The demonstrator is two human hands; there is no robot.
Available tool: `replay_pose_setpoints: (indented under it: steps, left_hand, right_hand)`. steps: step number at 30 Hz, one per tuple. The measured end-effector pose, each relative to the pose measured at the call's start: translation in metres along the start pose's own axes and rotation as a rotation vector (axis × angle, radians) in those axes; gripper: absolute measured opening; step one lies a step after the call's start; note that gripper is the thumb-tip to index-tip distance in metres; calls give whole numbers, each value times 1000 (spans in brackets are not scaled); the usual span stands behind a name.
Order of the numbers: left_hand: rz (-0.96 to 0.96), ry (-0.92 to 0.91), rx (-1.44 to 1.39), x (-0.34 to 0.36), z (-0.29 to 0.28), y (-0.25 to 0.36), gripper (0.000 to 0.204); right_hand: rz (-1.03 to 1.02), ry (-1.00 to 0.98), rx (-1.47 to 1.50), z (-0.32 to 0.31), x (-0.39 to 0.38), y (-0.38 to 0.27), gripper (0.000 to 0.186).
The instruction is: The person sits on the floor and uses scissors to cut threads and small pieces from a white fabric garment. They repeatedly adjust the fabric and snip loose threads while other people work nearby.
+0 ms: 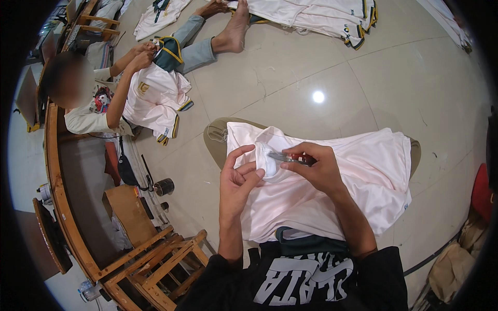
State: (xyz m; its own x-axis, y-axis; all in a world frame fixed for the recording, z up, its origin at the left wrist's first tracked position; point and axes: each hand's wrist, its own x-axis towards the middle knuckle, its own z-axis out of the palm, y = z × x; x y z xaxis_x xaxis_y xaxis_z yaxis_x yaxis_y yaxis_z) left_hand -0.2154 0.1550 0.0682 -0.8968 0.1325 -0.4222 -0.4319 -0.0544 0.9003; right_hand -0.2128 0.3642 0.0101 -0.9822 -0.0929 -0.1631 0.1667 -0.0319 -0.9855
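Note:
A white shirt (358,176) lies spread over my lap and crossed legs, its dark green collar (306,236) close to my body. My left hand (238,181) pinches a folded edge of this shirt between thumb and fingers and holds it up. In my right hand (319,168) is a pair of thread snips (281,156) with metal blades and a reddish handle. The blade tips point left and rest at the lifted fold, near my left fingertips. Whether the blades touch a thread is too small to tell.
At the far left a person (83,98) sits on the tiled floor, both hands at the green collar of another white shirt (150,93). More white shirts (311,13) lie at the far side. A wooden stool (171,264) and a dark cup (164,186) stand to my left.

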Motion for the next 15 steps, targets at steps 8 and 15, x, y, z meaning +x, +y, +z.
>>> replay_pose_setpoints:
  steps: [8, 15]
  left_hand:
    - [-9, -7, 1, -1, 0, 0, 56]
    - [-13, -18, -4, -1, 1, 0, 57]
  right_hand:
    - [-55, -53, 40, 0, -1, 10, 34]
    - [-44, -75, 17, -5, -1, 7, 35]
